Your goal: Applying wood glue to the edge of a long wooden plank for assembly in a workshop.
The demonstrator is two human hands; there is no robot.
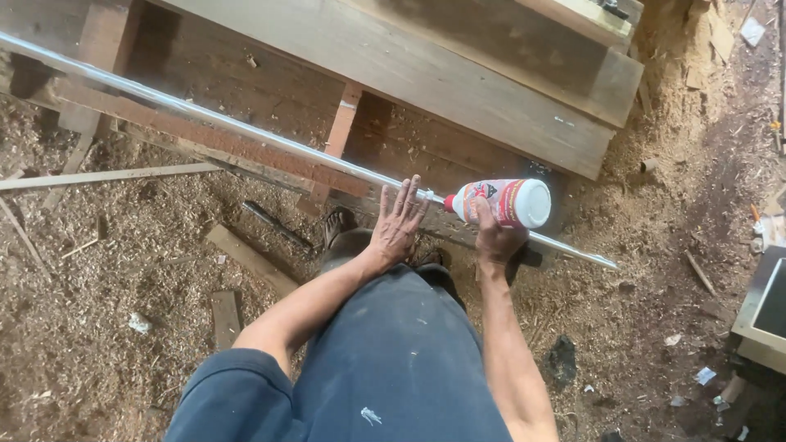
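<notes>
A white plastic bottle (508, 203) lies on its side across a long pale strip, its red nozzle pointing left. Its label (491, 199) is red and white with a dark mark. The right hand (496, 237) grips it from below

1. The long thin silver metal strip (246, 131) looks smooth and glossy, catching bright light.
2. The white plastic glue bottle with red tip (503, 203) has a smooth, slightly shiny skin and a printed paper-like label.
3. The broad grey-brown wooden planks (458, 90) are rough, matt and weathered.
4. The sawdust-covered ground (123, 278) is coarse, dry and dull.
5. The dark blue cloth trousers (393, 360) are matt, flecked with pale spots.
</notes>
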